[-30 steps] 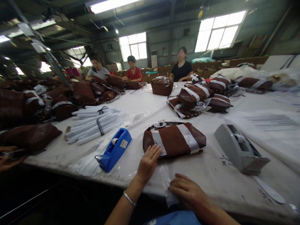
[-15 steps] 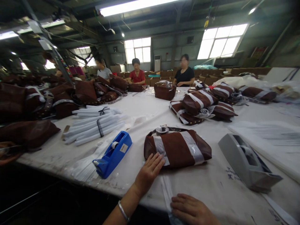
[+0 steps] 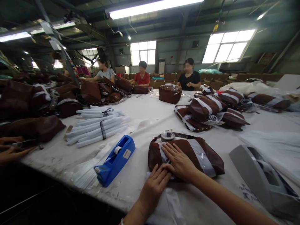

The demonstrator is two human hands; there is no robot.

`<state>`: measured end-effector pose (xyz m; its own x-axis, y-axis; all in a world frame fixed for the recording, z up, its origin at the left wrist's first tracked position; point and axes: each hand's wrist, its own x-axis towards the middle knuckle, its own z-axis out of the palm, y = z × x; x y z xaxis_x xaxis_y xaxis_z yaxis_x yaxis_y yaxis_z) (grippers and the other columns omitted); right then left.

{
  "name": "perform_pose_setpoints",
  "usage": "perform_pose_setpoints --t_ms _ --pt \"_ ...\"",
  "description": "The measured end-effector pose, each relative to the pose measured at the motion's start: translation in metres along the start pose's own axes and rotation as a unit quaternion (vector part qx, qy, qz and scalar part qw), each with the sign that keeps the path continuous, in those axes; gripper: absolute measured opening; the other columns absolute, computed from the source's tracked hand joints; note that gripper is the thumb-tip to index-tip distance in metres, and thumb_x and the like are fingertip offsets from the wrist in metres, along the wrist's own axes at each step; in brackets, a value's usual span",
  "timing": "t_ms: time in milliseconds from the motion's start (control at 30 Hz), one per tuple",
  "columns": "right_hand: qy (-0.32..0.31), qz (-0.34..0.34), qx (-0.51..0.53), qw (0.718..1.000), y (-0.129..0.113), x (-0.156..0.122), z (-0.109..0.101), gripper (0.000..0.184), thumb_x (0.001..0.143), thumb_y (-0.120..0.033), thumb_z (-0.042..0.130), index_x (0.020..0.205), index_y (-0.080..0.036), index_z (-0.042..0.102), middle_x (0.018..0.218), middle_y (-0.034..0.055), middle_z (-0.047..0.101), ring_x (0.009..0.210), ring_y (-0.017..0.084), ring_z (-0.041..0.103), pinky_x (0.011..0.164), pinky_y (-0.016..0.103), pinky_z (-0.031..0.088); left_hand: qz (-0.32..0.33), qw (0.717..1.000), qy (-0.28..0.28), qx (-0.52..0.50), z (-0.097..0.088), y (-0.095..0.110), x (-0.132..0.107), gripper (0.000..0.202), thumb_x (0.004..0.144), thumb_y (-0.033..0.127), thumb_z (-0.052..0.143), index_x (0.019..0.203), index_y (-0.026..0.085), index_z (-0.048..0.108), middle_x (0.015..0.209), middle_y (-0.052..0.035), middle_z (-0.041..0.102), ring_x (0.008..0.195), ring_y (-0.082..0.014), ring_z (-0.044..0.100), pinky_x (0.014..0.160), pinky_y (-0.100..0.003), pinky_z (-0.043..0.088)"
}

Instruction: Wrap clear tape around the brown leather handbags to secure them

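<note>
Brown handbag [image 3: 187, 147] right of blue tape dispenser [image 3: 117, 161], long axis running away from it. Right hand [image 3: 179, 159] flat on dispenser-side end; left hand [image 3: 157, 186] (grip unclear) bent-fingered, touching right, nearer dispenser.

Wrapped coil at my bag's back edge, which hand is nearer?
Right. Your right hand lies on the bag, fingertips just short of the coil; your left hand is farther, at the bag's near edge.

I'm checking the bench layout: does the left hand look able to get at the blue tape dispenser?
Probably yes: flat tabletop lies between the left hand and the blue tape dispenser to its left. The hand is at the near edge of the brown bag, though, and would have to leave it first.
</note>
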<state>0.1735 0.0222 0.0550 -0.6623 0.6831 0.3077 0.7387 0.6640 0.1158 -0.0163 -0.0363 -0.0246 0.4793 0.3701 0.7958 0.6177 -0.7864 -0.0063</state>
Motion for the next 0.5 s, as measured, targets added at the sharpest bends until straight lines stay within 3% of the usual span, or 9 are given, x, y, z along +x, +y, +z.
perform_pose_setpoints --t_ms 100,300,400,500 --pt "-0.019 0.002 0.004 1.0 0.004 -0.003 0.008 0.074 0.095 -0.043 0.057 0.156 -0.014 0.027 0.158 0.0143 0.034 0.147 0.03 0.029 0.12 0.053 0.029 0.002 1.0 0.011 0.001 0.0 0.0 0.001 0.037 0.101 0.013 0.037 0.131 0.014 0.06 0.132 -0.0069 0.065 0.131 -0.0222 0.055 0.107 -0.045 0.053" --pt "-0.032 0.003 0.012 0.999 0.001 -0.001 -0.001 0.075 0.095 -0.044 0.057 0.157 -0.015 0.025 0.158 0.0141 0.032 0.148 0.029 0.028 0.12 0.053 0.028 -0.007 1.0 0.012 -0.004 0.006 -0.002 -0.003 0.038 0.1 0.012 0.04 0.132 0.015 0.059 0.133 -0.0069 0.065 0.13 -0.0219 0.055 0.106 -0.045 0.053" --pt "-0.034 -0.011 0.024 0.999 -0.001 0.006 -0.001 0.076 0.095 -0.044 0.057 0.157 -0.017 0.023 0.16 0.0127 0.028 0.15 0.028 0.024 0.122 0.052 0.025 0.004 1.0 0.003 -0.009 0.012 -0.005 -0.011 0.05 0.095 0.004 0.042 0.139 0.025 0.054 0.138 -0.0048 0.061 0.131 -0.0217 0.055 0.104 -0.046 0.055" --pt "-0.058 -0.009 0.039 0.997 -0.004 0.011 0.0 0.071 0.096 -0.046 0.055 0.155 -0.017 0.03 0.16 0.0117 0.029 0.149 0.027 0.026 0.122 0.051 0.024 0.007 1.0 -0.003 -0.026 0.014 -0.006 -0.016 0.056 0.092 0.008 0.048 0.141 0.034 0.051 0.143 -0.0024 0.057 0.133 -0.024 0.052 0.107 -0.051 0.053"
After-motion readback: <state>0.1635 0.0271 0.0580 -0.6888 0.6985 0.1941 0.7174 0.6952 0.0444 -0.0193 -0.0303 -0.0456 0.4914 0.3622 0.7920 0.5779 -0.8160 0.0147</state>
